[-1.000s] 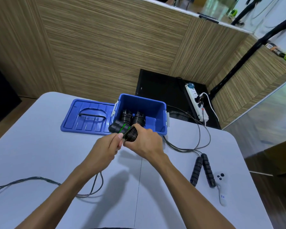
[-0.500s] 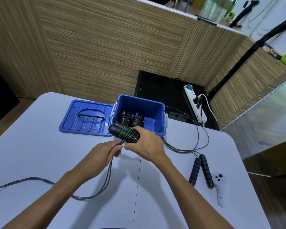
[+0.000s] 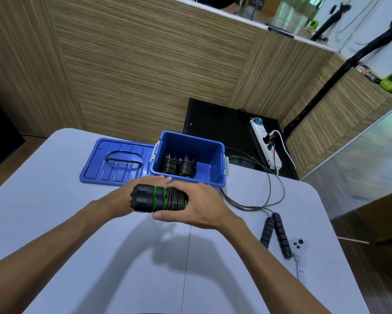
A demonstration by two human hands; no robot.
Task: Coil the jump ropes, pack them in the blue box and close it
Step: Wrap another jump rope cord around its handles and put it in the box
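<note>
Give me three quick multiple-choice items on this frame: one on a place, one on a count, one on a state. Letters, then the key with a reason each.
1. Where does the blue lid lie?
A. On the table, left of the blue box
B. On top of the box
C. On the floor

2. How many coiled ropes are in the box?
A. None
B. Two
C. Five

3. What state is the uncoiled rope to the right in?
A. Coiled in the box
B. Held in a hand
C. Loose on the table

Key: 1 A, the lid sits flat beside the box. 2 B, two bundles stand side by side. 3 C, its handles lie untouched while both hands hold the green-banded rope.
</note>
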